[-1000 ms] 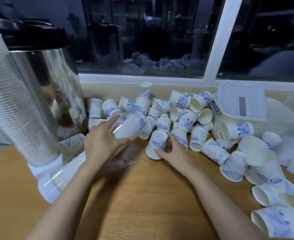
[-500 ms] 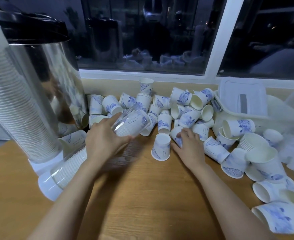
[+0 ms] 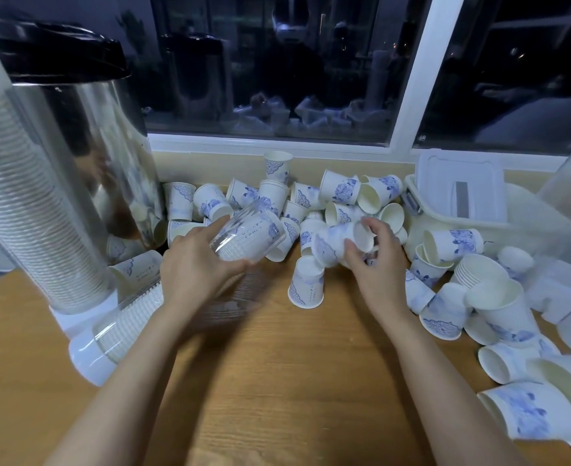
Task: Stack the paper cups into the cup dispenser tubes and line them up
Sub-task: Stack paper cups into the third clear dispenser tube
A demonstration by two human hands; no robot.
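One clear tube fills left hand; right hand grips paper cup.

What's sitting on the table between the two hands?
In the head view, one upside-down paper cup stands between the left hand and right hand.

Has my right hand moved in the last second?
Yes: the right hand has shifted right, toward the white bin, leaving the upside-down cup standing on the table, and now grips a second cup.
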